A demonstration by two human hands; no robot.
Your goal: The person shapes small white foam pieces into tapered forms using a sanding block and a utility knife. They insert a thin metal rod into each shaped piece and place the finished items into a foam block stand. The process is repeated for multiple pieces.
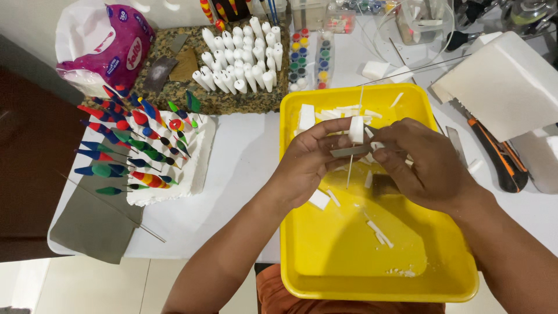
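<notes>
Our hands over the yellow tray [302, 256]

Left hand [308, 163] pinches a white foam piece [356, 129]; right hand [427, 166] grips a blade [349, 152]; the tray's near half lies open.

Yellow tray [325, 273], white foam piece [356, 129], striped multicoloured floats [135, 145], perhaps grey cloth [93, 224].

White table [244, 168] bears yellow tray [302, 256]; foam block [197, 168]; grey cloth [93, 224].
</notes>
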